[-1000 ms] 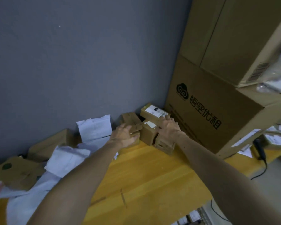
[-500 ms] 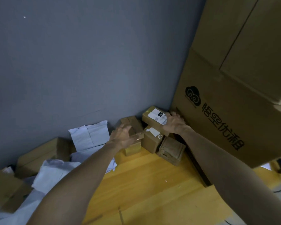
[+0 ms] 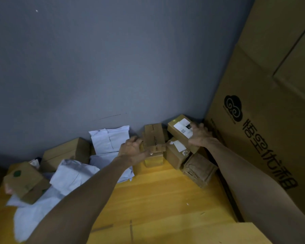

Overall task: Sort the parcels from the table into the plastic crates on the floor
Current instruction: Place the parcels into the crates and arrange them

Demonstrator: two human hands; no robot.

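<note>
Small cardboard parcels are piled in the far corner of the yellow wooden table (image 3: 165,199). My left hand (image 3: 131,151) grips the left side of a narrow brown parcel (image 3: 154,136) that lies on top of another small box (image 3: 153,160). My right hand (image 3: 200,133) grips a labelled parcel (image 3: 179,129) that is tilted on top of the pile. Under it sit a box with a white label (image 3: 175,155) and a worn box (image 3: 199,170). No plastic crate is in view.
A very large printed carton (image 3: 264,120) stands against the pile on the right. White poly mailers (image 3: 109,140) and more cardboard boxes (image 3: 65,154) lie along the grey wall at the left. A box with green marks (image 3: 25,180) sits at the far left.
The view has closed in on the corner pile. My right hand went up from the worn box to the labelled parcel on top. My left hand stayed on the narrow parcel.
</note>
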